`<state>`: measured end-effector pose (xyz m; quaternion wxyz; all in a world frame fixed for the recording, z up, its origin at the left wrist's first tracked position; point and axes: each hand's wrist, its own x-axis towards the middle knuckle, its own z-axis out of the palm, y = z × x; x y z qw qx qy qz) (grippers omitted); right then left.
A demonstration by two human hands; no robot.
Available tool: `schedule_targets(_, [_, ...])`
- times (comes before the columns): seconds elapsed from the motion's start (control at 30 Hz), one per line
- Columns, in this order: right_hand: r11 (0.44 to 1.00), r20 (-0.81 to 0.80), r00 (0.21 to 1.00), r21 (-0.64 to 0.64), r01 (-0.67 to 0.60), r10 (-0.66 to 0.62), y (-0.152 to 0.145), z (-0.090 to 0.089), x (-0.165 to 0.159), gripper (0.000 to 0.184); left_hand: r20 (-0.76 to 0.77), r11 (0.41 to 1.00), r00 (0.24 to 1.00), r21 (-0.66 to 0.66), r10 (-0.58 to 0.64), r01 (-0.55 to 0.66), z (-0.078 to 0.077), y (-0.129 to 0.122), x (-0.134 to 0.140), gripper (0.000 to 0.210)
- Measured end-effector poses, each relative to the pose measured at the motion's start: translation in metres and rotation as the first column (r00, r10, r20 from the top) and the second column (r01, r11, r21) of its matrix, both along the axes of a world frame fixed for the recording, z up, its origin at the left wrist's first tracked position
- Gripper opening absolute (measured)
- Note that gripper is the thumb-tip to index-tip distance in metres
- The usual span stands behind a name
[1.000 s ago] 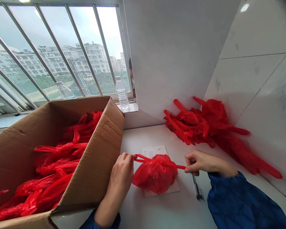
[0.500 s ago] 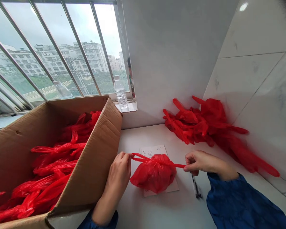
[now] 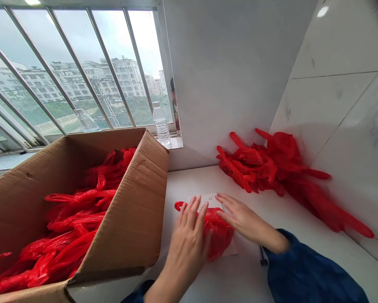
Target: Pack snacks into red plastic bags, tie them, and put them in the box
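A filled red plastic bag (image 3: pixel 219 237) rests on a printed paper (image 3: pixel 231 248) on the white table. My left hand (image 3: pixel 189 233), smeared a little by motion, hovers over the bag's left side with its fingers spread. One loop handle of the bag pokes out past those fingertips. My right hand (image 3: pixel 239 216) is at the bag's upper right, its fingers stretched out and apart. Neither hand grips the bag; whether the fingertips touch it I cannot tell. A pen (image 3: pixel 263 256) shows in part beside my right sleeve.
To the left stands an open cardboard box (image 3: pixel 130 202) holding several red bags (image 3: pixel 78 216). More loose red bags (image 3: pixel 255 164) lie heaped against the wall at the back right. A clear plastic bottle (image 3: pixel 161 126) stands on the sill of the barred window.
Both hands have let go of the bag's handles and opened. My left hand moved right over the bag, and my right hand moved left to its side.
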<state>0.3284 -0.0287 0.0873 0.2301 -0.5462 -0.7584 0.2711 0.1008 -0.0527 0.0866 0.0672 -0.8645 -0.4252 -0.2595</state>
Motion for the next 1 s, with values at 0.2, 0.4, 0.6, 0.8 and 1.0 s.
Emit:
schedule_targets(0.2, [0.997,0.116,0.990,-0.024,-0.076,0.079,-0.004,-0.032,-0.050,0.059,-0.230,0.989,0.964,-0.040,0.129,-0.142,-0.063,0.017,0.008,0.083])
schedule_targets(0.4, [0.996,0.215,0.975,-0.076,-0.037,0.053,-0.004,-0.049,-0.056,0.061,-0.313,0.969,0.938,-0.141,0.151,-0.203,-0.080,0.021,0.008,0.075])
schedule_targets(0.6, [0.995,0.266,0.962,-0.088,-0.043,0.065,-0.003,-0.055,-0.058,0.061,-0.328,0.961,0.934,-0.179,0.144,-0.211,-0.080,0.019,0.010,0.077])
schedule_targets(0.8, [0.995,0.288,0.955,-0.094,-0.045,0.070,-0.003,-0.058,-0.058,0.061,-0.337,0.954,0.931,-0.203,0.143,-0.220,-0.078,0.019,0.013,0.076])
schedule_targets(1.0, [0.995,0.295,0.953,-0.090,-0.044,0.069,-0.004,-0.059,-0.059,0.060,-0.338,0.951,0.931,-0.217,0.137,-0.219,-0.079,0.019,0.012,0.076])
